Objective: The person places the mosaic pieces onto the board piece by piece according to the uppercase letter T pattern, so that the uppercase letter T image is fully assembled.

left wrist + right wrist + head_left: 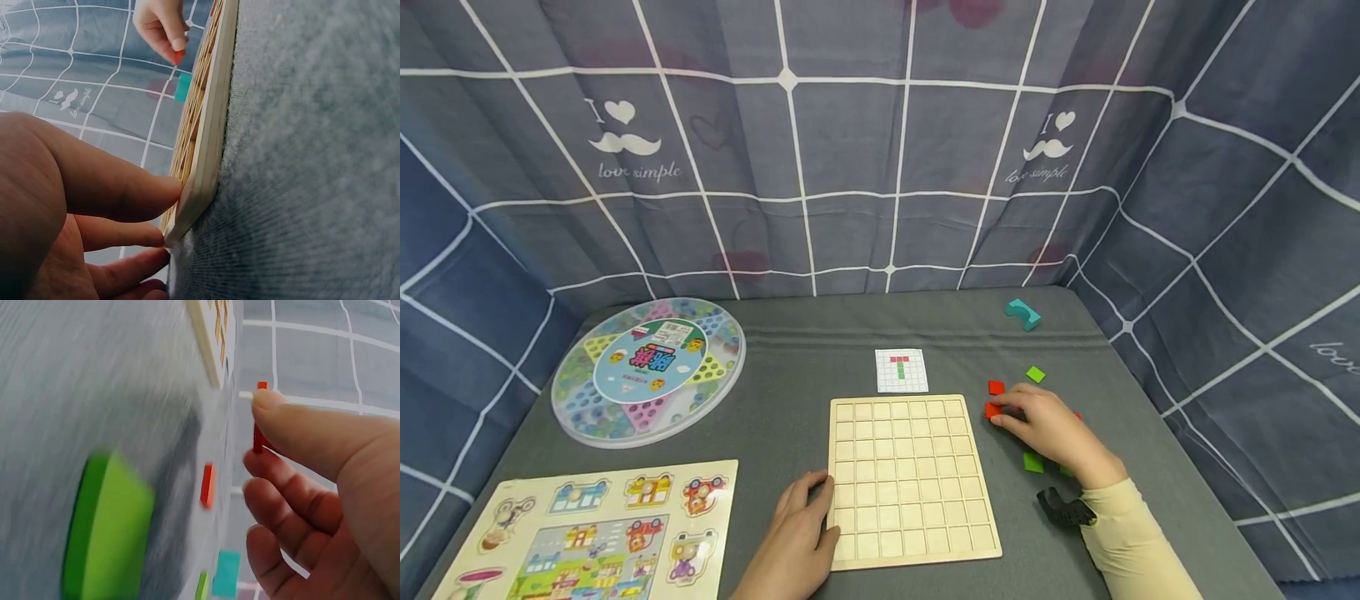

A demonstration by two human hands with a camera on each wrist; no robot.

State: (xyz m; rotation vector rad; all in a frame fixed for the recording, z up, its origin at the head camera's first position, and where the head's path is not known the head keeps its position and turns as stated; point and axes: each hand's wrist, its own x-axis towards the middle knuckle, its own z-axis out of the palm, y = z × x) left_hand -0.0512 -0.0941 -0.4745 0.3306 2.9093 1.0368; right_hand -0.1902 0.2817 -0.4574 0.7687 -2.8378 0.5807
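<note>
My right hand point(1048, 425) pinches a small red square tile point(259, 439) between thumb and index finger, right of the wooden grid board point(910, 481). In the right wrist view the tile stands on edge, raised off the cloth. Another red tile point(996, 387) lies just beyond that hand, and green tiles point(1033, 462) lie around it, some partly hidden beneath the hand and wrist. My left hand point(797, 533) touches the board's left edge with thumb and fingertips, as the left wrist view shows close up. The board's grid holds no tiles.
Behind the board lies a small card point(888, 375) with a red and green T pattern. A teal arch block point(1022, 314) sits at the far right. To the left are a round game box point(647, 367) and a picture puzzle board point(703, 471). Checked curtains point(850, 150) enclose the table.
</note>
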